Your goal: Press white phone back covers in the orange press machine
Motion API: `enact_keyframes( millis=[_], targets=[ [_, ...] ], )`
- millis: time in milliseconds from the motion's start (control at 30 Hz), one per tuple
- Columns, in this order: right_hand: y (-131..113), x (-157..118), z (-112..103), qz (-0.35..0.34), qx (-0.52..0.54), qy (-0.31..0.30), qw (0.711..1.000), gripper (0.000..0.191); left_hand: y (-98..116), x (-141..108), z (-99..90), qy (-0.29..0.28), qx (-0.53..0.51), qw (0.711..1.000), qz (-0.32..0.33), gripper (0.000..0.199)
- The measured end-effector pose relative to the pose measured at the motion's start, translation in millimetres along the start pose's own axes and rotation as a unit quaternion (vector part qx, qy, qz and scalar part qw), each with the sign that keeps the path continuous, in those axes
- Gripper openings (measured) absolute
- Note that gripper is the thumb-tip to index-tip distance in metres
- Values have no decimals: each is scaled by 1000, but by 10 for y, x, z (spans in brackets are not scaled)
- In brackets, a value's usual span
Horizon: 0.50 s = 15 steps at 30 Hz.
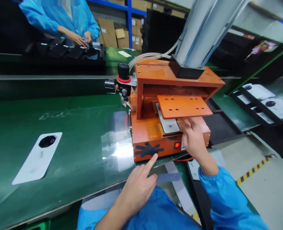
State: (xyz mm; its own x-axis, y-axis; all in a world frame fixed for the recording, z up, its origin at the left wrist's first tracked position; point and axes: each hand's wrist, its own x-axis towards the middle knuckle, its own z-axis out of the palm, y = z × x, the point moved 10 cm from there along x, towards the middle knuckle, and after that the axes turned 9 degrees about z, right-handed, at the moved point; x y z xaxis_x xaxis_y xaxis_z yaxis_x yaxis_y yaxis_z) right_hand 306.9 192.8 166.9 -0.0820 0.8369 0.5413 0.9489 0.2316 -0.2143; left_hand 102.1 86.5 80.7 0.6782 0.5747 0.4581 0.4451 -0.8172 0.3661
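An orange press point(147, 135) stands on the green bench, with a white phone back panel point(169, 125) lying in its bed beneath a raised orange plate point(184, 107). My right hand point(193, 137) is at the right side of that panel, fingers apart and reaching just below the plate's front edge; the fingertips are partly hidden. In front of the press, my left hand point(140, 183) points its index finger at black tape point(149, 149) on the front face, the other fingers loosely bent and nothing held. Whether that fingertip touches the tape, I cannot tell.
Another white phone back point(39, 159) with a black round camera lies on the bench at left. A lit red switch point(177, 145) is on the press front. Black trays point(267, 105) with white panels stand at right. Across the bench, a co-worker's hands point(80, 39) handle dark parts.
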Motion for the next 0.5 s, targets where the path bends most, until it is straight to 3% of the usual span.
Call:
enact_keyframes(
  millis=[67,133,200,300,500],
  targets=[
    [182,-388,-247,54,16,107,993,46,-34,9,30,8,43,999,-8,18],
    [441,-834,-344,113,26,164,980,43,-46,5,69,2,81,997,-8,20],
    [654,-1187,-263,140,5,152,978,45,-33,-3,90,-4,109,994,-1,22],
    [805,-1482,-100,129,-30,120,984,49,-21,-14,76,-2,116,993,-8,24],
    [891,-1494,1,116,-37,86,989,60,-1,6,81,-11,123,992,-25,27]
  ],
)
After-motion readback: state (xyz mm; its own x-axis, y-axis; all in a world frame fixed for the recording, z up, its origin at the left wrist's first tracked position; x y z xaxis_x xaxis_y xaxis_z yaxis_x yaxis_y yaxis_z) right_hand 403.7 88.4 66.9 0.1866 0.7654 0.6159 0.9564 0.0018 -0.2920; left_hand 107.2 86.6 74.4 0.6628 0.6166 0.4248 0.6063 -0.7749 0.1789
